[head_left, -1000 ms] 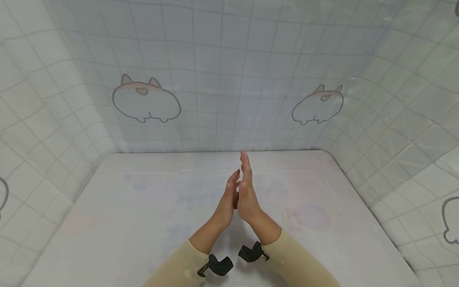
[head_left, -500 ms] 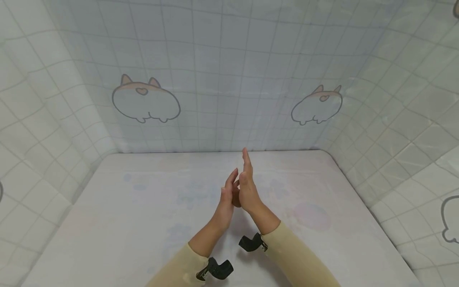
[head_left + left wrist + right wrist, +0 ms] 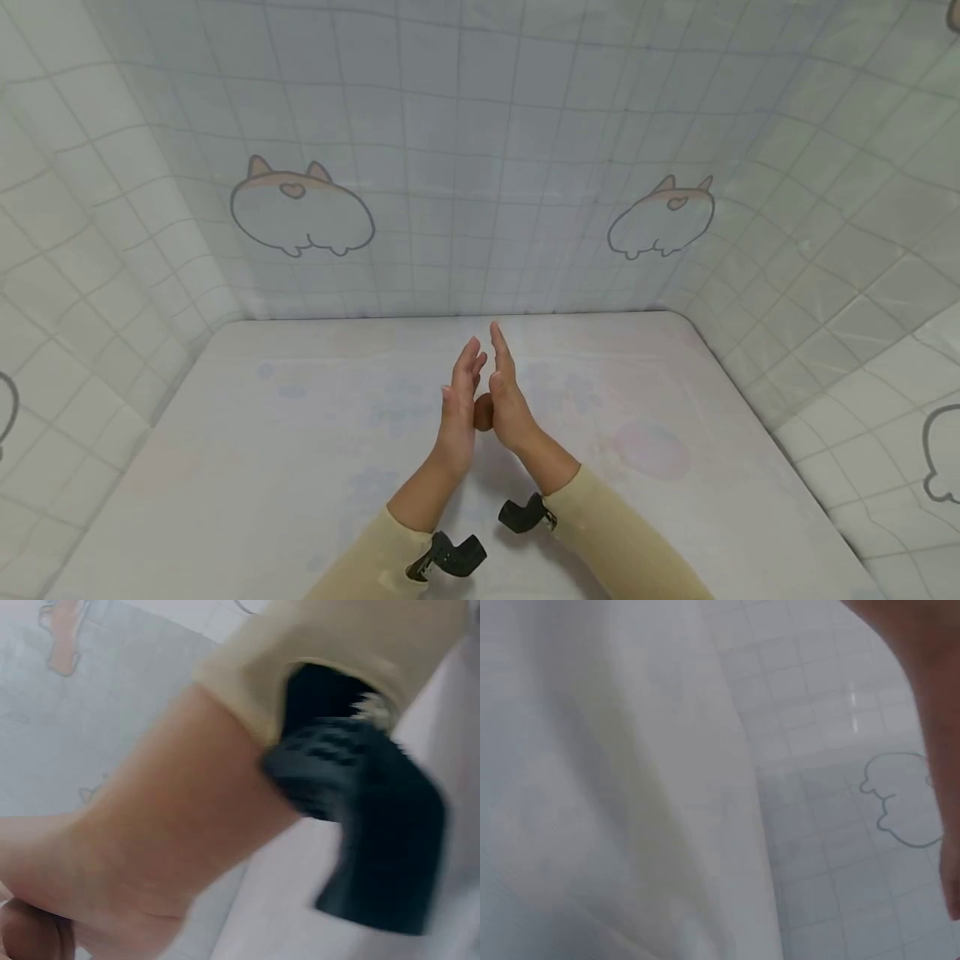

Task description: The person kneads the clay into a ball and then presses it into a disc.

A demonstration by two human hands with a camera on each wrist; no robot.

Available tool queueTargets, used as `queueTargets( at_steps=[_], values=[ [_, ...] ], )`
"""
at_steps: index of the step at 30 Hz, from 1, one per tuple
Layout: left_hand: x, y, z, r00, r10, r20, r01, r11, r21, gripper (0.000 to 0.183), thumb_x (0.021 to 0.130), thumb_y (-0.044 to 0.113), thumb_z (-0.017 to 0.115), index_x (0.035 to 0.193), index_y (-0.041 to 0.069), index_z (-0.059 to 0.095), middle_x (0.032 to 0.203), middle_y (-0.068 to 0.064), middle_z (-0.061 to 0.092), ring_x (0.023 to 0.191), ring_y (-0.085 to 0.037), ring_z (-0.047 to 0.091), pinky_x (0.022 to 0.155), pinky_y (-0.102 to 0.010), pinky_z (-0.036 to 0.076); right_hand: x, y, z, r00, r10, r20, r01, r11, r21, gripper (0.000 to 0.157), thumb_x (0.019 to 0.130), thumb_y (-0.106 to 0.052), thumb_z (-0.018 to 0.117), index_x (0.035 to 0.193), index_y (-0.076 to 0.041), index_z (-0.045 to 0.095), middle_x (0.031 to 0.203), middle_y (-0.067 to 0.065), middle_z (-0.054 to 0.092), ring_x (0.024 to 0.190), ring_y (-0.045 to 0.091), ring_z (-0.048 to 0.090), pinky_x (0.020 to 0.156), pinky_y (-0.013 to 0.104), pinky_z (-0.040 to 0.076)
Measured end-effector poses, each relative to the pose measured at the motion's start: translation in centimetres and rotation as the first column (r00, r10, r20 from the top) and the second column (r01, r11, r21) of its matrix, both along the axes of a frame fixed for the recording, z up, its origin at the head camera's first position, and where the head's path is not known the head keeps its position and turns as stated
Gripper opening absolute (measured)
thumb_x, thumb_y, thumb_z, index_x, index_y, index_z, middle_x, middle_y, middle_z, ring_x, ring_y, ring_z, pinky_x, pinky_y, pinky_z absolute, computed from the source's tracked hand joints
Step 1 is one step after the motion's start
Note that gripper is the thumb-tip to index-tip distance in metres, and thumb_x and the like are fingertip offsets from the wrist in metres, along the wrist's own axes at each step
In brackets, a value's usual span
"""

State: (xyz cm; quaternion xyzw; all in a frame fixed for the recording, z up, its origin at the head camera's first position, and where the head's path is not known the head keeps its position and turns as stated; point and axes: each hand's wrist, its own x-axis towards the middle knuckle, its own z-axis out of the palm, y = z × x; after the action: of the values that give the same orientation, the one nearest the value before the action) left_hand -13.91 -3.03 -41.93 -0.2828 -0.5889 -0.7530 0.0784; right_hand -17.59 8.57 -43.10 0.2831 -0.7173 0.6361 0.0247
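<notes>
A pale grid-patterned sheet [image 3: 480,125] rises behind and to both sides, running out of the head view along the top; of its outlined animal drawings [image 3: 303,212], two on the back face are whole, while others are cut off at the left and right edges. The white table [image 3: 217,475] spreads below, its near edge out of view and its printed blotches too faint to make out. Two cream sleeves [image 3: 630,546] enter from the bottom, cut off by the frame. The left hand [image 3: 456,412] and the right hand [image 3: 513,408] stand upright, palms facing, fingers extended rather than curled; several fingers are hidden behind the nearer ones. The right wrist view is blurred and catches only part of the right hand at its edge. A black mount [image 3: 459,556] sits at the left cuff, another black bracket [image 3: 522,514] at the right. Smallest is the brown ball [image 3: 483,412], sandwiched between the two palms, its sides partly covered by them; the left wrist view crops it at the lower corner.
</notes>
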Motion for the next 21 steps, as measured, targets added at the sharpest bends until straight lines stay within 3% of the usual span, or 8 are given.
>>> queueTargets(
  at_steps=[2,4,5,6,9,11,13,21],
  values=[
    [-0.2,-0.2,0.2,1.000,0.011,-0.008,-0.011,1.000,0.014,0.085,0.100,0.068,0.005,0.161,0.009,0.005,0.166,-0.010,0.005,0.151,-0.036,0.008,0.117,-0.061,0.003,0.2,-0.2,-0.2,0.999,-0.003,-0.042,0.004,1.000,0.021,0.088,0.094,-0.079,0.014,0.161,-0.027,-0.010,0.110,0.034,0.047,0.056,0.008,0.045,0.080,0.031,0.050],
    [-0.3,-0.4,0.5,1.000,0.018,-0.020,-0.018,1.000,0.023,0.083,0.101,0.067,0.005,0.161,0.010,0.005,0.166,-0.009,0.006,0.151,-0.036,0.009,0.117,-0.061,0.003,0.4,-0.3,-0.2,0.993,-0.030,-0.118,0.036,0.998,0.048,0.086,0.097,-0.074,0.011,0.161,-0.020,-0.009,0.137,0.035,0.039,0.089,0.006,0.056,0.111,0.040,0.033],
    [-0.4,-0.5,0.5,0.999,0.021,-0.026,-0.021,1.000,0.023,0.082,0.101,0.066,0.005,0.161,0.010,0.005,0.166,-0.009,0.006,0.151,-0.036,0.009,0.117,-0.061,0.003,0.4,-0.4,-0.3,0.989,-0.040,-0.145,0.048,0.997,0.052,0.085,0.098,-0.073,0.012,0.161,-0.019,-0.007,0.121,0.034,0.051,0.091,0.005,0.054,0.118,0.045,0.021],
    [-0.4,-0.6,0.6,0.999,0.026,-0.029,-0.026,0.999,0.020,0.082,0.101,0.066,0.005,0.161,0.010,0.006,0.166,-0.008,0.006,0.151,-0.035,0.009,0.116,-0.061,0.003,0.4,-0.5,-0.3,0.983,-0.047,-0.179,0.057,0.997,0.054,0.085,0.100,-0.071,0.011,0.161,-0.016,-0.007,0.121,0.032,0.053,0.093,0.005,0.052,0.120,0.050,0.008],
    [-0.6,-0.7,0.8,0.998,0.047,-0.038,-0.047,0.999,0.003,0.082,0.102,0.066,0.005,0.161,0.010,0.006,0.166,-0.008,0.007,0.151,-0.035,0.010,0.116,-0.062,0.003,0.5,-0.7,-0.5,0.975,-0.027,-0.220,0.036,0.999,0.038,0.084,0.101,-0.069,0.010,0.161,-0.012,-0.006,0.148,0.028,0.039,0.132,0.016,0.042,0.119,0.058,0.008],
    [-0.7,-0.7,0.9,0.998,0.063,-0.032,-0.063,0.998,-0.010,0.083,0.101,0.067,0.005,0.161,0.011,0.006,0.166,-0.007,0.008,0.151,-0.035,0.009,0.116,-0.062,0.003,0.6,-0.8,-0.6,0.973,-0.015,-0.230,0.022,0.999,0.025,0.086,0.100,-0.071,0.010,0.161,-0.012,-0.005,0.151,0.021,0.038,0.136,0.020,0.041,0.118,0.058,0.009],
    [-0.8,-0.8,1.0,0.996,0.084,-0.021,-0.085,0.996,-0.029,0.084,0.100,0.070,0.004,0.161,0.013,0.006,0.166,-0.006,0.009,0.151,-0.033,0.010,0.115,-0.063,0.002,0.9,-0.9,-0.6,0.970,0.001,-0.243,0.003,1.000,0.018,0.087,0.099,-0.071,0.009,0.161,-0.012,-0.006,0.167,0.012,-0.001,0.153,0.026,0.005,0.119,0.057,0.010],
    [-1.7,-1.0,0.8,0.993,0.102,0.053,-0.096,0.990,-0.102,0.090,0.093,0.080,0.005,0.162,0.022,0.005,0.165,-0.008,0.010,0.152,-0.027,0.006,0.113,-0.067,0.004,2.3,-1.3,-0.1,0.939,0.045,-0.340,-0.051,0.999,-0.008,0.088,0.101,-0.069,0.008,0.159,-0.005,-0.007,0.167,0.014,-0.003,0.153,0.032,0.003,0.121,0.040,0.009]
  ],
)
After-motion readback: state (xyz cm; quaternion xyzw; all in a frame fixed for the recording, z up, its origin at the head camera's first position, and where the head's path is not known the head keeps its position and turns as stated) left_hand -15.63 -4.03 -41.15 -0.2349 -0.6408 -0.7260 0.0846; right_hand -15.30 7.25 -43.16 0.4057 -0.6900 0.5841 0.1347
